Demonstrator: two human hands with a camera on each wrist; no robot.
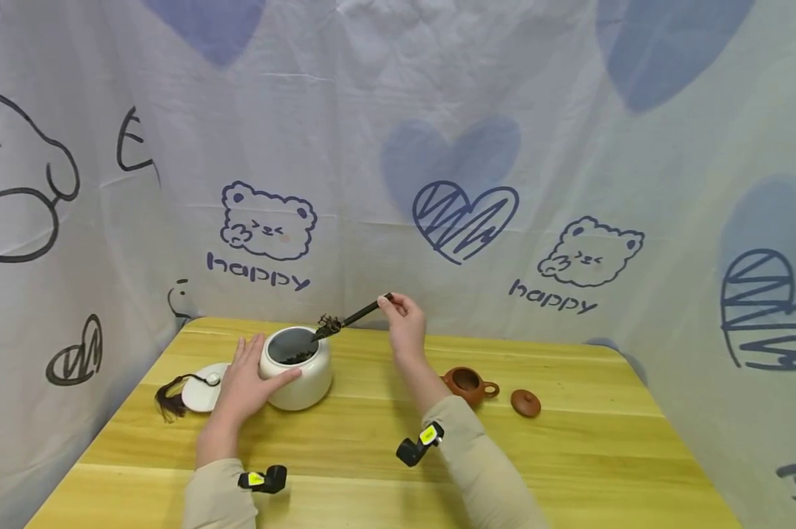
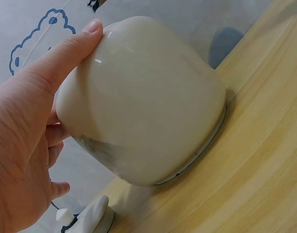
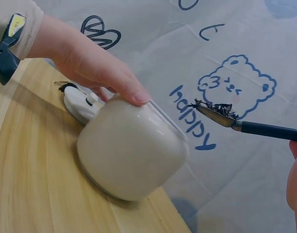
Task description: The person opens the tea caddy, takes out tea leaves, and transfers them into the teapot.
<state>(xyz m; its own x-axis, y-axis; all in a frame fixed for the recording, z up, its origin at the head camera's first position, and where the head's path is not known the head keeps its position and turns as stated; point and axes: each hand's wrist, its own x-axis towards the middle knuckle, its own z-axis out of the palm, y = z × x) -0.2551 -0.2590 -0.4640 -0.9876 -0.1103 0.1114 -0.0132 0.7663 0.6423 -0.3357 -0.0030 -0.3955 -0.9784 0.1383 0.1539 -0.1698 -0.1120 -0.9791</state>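
A white ceramic tea jar (image 1: 300, 383) stands on the wooden table, dark loose tea leaves (image 1: 298, 358) visible through its open mouth. My left hand (image 1: 248, 378) grips it from the left, with the thumb (image 2: 73, 51) at the rim and the other fingers around the far side. With thumb and fingertips, my right hand (image 1: 407, 327) pinches the end of a dark-handled tea scoop (image 1: 364, 314). A heap of twisted dark leaves (image 3: 214, 108) lies on the scoop's blade, just above the jar's right rim.
The jar's white lid (image 1: 198, 394), with a dark tassel (image 1: 169, 400), lies left of the jar. Partly behind my right forearm is a small reddish-brown clay teapot (image 1: 478, 393), uncovered. Its lid (image 1: 525, 403) rests farther right. Printed cloth (image 1: 358, 257) hangs behind the table (image 1: 345, 455).
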